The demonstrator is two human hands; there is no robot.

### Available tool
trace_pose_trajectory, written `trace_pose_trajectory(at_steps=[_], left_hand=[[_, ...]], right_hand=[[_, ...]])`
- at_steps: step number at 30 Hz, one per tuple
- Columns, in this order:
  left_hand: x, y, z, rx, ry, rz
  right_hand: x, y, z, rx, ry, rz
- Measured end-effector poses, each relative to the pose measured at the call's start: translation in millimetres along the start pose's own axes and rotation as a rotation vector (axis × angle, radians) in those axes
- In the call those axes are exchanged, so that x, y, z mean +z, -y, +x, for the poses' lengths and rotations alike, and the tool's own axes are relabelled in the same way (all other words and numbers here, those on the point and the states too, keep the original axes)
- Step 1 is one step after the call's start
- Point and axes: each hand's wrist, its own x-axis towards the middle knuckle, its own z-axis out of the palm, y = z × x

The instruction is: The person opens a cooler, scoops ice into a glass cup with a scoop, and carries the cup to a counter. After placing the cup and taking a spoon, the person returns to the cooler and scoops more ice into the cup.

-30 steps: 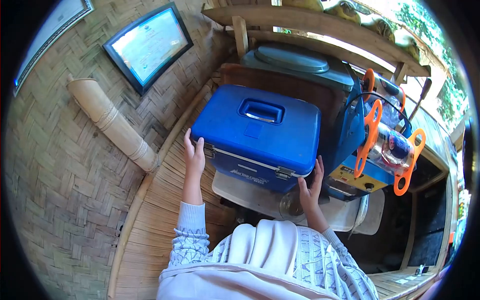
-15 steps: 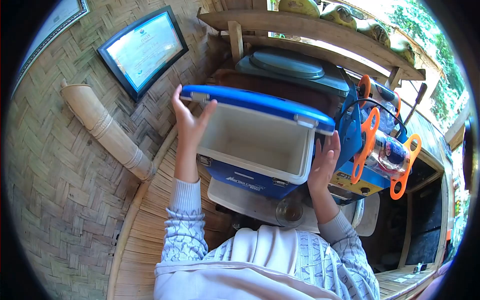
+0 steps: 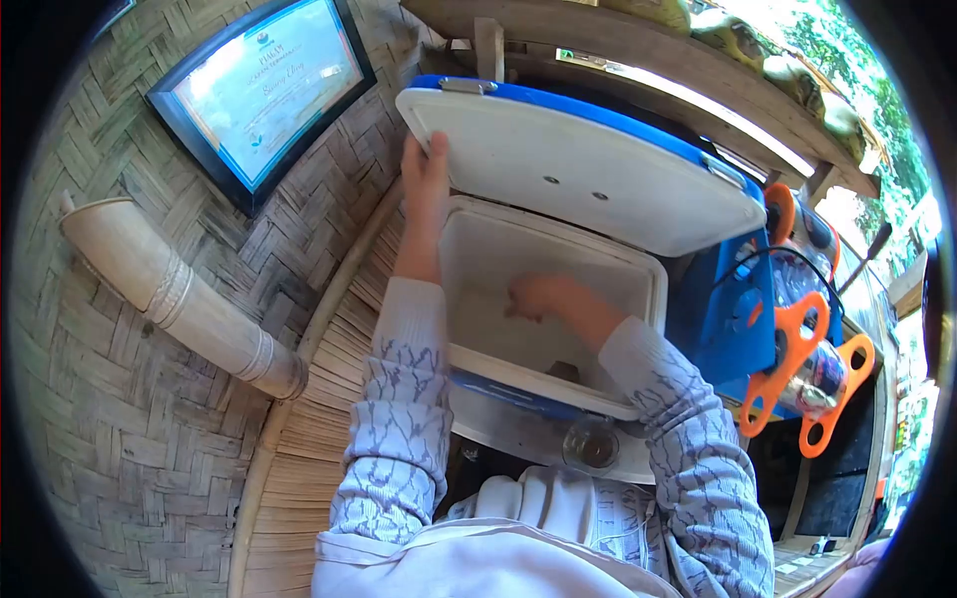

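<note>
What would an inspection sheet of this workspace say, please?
Surface: pale board under the blue cool box.
Job's things: cool box open, its lid raised and tilted; a small dark item inside, too unclear to name.
Clutter: round clear container in front of the box; blue machine with orange parts to its right.
Hands: left hand grips the lid's edge; right hand reaches inside, its fingers blurred, so any hold cannot be told.
Cables: black cable arching by the machine.
Surroundings: woven wall with a framed certificate and a bamboo tube; wooden rail behind the lid.
</note>
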Motion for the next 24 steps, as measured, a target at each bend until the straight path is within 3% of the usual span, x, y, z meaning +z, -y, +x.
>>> trace_pose_trajectory(at_steps=[3, 6, 9, 12, 13, 15, 19, 21, 22, 24], left_hand=[[-6.4, 20.3, -8.1, -0.066, -0.001, -0.137], [-10.6, 17.8, -6.3, -0.106, 0.013, -0.115], [-9.7, 17.9, -3.1, -0.113, 0.03, -0.079], [-8.1, 20.2, -0.8, -0.119, 0.038, -0.145], [-8.3, 18.1, -0.8, -0.126, 0.035, -0.134], [-9.5, 15.2, -1.4, -0.135, 0.032, -0.121], [-8.7, 14.3, -1.3, -0.131, 0.02, -0.117], [-9.2, 13.6, -0.3, -0.132, 0.011, -0.116], [-9.9, 13.2, -0.2, -0.139, 0.013, -0.095], [-10.4, 13.0, 0.6, -0.143, 0.012, -0.072]], right_hand=[[29.6, -17.0, 17.3, 0.121, 0.259, -0.259], [79.9, -45.1, 60.0, 0.082, 0.427, -0.441], [85.9, -14.8, 44.1, 0.188, 0.537, -0.51], [118.7, -18.4, 55.1, 0.065, 0.672, -0.638], [119.9, -21.6, 52.3, 0.063, 0.679, -0.635], [120.4, -30.2, 42.4, -0.058, 0.455, -0.623], [116.5, -14.1, 40.5, 0.171, 0.634, -0.578], [131.6, -22.3, 37.6, -0.092, 0.489, -0.666], [133.2, -20.6, 41.1, -0.093, 0.491, -0.667], [132.2, -12.9, 50.6, 0.099, 0.518, -0.638]])
